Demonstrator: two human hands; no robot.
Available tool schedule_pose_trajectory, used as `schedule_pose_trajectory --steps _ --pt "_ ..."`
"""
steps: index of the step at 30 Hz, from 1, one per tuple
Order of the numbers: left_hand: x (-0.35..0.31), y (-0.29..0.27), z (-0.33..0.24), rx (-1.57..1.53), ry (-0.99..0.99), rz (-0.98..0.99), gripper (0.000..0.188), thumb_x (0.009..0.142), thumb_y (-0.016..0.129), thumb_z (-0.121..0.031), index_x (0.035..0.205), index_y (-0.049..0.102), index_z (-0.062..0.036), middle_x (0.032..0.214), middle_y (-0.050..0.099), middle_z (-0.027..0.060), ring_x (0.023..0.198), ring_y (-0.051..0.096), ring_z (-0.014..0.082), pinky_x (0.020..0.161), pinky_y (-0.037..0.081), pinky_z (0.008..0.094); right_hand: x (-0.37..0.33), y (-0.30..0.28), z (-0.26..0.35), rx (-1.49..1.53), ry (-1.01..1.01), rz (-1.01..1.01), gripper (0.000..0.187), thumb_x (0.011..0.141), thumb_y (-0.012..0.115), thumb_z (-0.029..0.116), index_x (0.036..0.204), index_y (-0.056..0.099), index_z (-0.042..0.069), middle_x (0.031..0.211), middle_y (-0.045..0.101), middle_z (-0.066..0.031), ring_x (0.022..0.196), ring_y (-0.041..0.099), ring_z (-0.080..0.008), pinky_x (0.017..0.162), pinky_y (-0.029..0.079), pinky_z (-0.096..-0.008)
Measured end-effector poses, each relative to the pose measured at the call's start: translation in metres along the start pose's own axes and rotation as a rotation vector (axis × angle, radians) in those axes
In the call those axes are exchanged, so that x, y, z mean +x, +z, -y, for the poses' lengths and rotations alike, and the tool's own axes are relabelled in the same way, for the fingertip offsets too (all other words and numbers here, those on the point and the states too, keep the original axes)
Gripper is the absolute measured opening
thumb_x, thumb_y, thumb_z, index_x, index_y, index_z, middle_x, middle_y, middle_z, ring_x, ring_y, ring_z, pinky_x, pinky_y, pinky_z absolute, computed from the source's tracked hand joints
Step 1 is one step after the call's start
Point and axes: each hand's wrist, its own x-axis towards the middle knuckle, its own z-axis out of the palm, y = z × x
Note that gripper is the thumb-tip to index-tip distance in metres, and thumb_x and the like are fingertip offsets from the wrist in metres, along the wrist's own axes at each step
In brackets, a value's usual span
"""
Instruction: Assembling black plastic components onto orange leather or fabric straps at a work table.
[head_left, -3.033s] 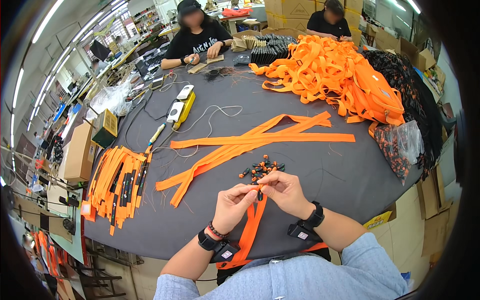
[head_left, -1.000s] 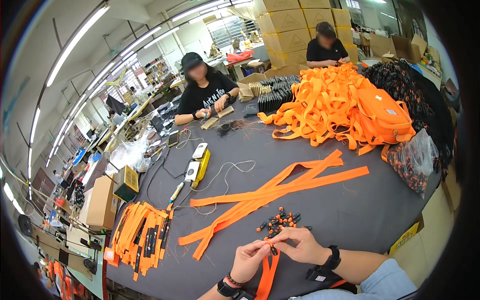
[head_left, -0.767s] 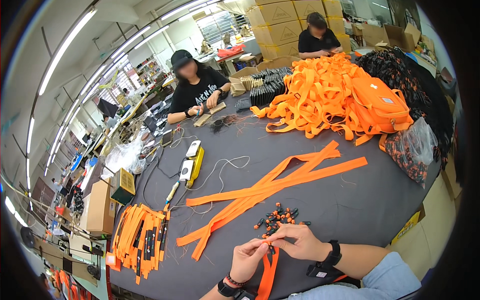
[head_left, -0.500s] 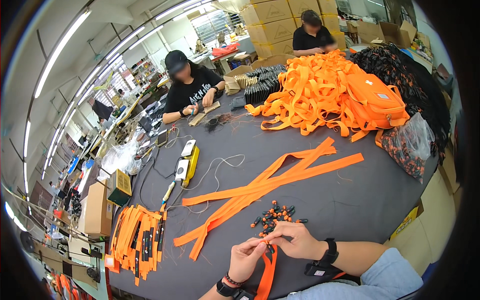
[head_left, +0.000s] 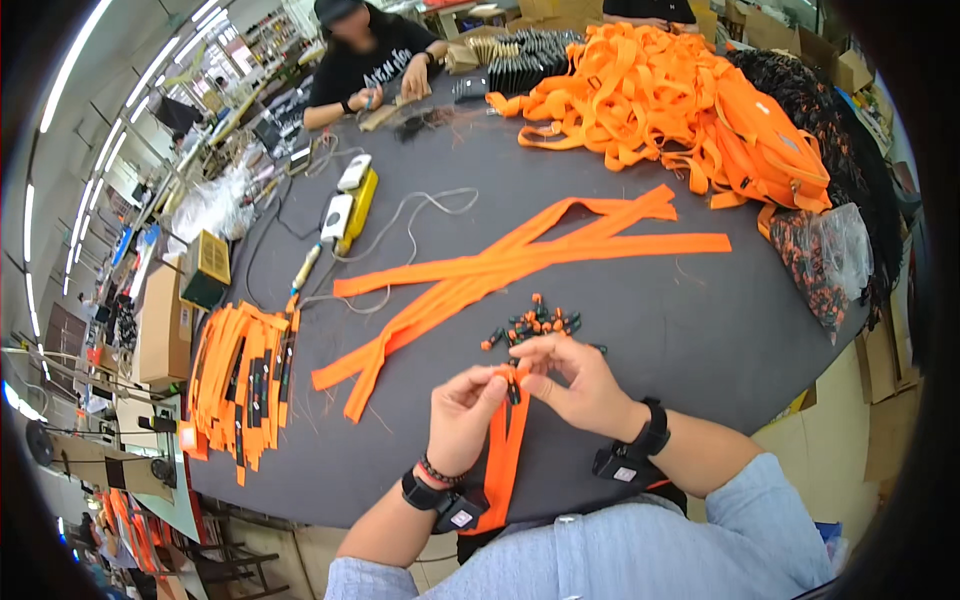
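Observation:
My left hand (head_left: 462, 420) and my right hand (head_left: 578, 385) meet above the near part of the dark table. The left fingers pinch the top of an orange zipper tape (head_left: 503, 470), which hangs down in two strands toward my body. A small black zipper pull (head_left: 514, 391) shows between the hands, against the tape. My right thumb and fingers are closed at the same spot; their tips partly hide what they grip. Just beyond lies a small pile of black-and-orange zipper pulls (head_left: 535, 322).
Long orange zipper tapes (head_left: 470, 265) lie crossed mid-table. Cut orange-and-black strips (head_left: 240, 375) lie at the left, near a corded tool (head_left: 307, 268). A heap of orange straps (head_left: 640, 100) and a clear bag (head_left: 825, 260) stand far right. A co-worker (head_left: 375, 65) sits across.
The view has tilted down, so the table things sit higher in the picture and more of my shirt shows. My hands stay together at the tape's end; the black pull shows more plainly.

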Motion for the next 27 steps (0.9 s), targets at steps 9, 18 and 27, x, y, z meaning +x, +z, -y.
schedule_pose_trajectory --steps 9,18,27 --pt "-0.0027 -0.0035 0.0036 -0.067 0.060 0.037 0.015 0.092 0.061 -0.003 0.105 0.064 0.0032 0.099 0.065 0.0048 0.089 0.062 0.0093 0.081 0.050 0.0227 -0.0013 0.0019 0.0026 -0.083 -0.010 0.020 0.023 0.090 0.064 0.011 0.111 0.062 0.001 0.095 0.064 -0.0026 0.082 0.057 -0.0087 0.075 0.047 -0.0237" --pt "-0.0026 -0.0032 0.0000 0.011 0.088 0.090 0.015 0.092 0.060 -0.003 0.105 0.065 0.0036 0.098 0.063 0.0072 0.084 0.060 0.0115 0.076 0.049 0.0244 -0.0003 0.0007 0.0042 -0.204 -0.126 -0.004 0.020 0.089 0.065 0.007 0.108 0.064 0.002 0.089 0.064 -0.0047 0.076 0.058 -0.0111 0.072 0.047 -0.0237" --pt "-0.0035 -0.0025 0.0005 -0.010 0.074 0.091 0.017 0.093 0.059 -0.004 0.106 0.064 0.0054 0.099 0.060 0.0068 0.084 0.058 0.0107 0.076 0.048 0.0227 -0.0015 0.0037 0.0057 -0.164 -0.124 -0.013 0.018 0.088 0.065 0.007 0.105 0.065 0.003 0.089 0.065 -0.0058 0.078 0.060 -0.0122 0.073 0.049 -0.0252"
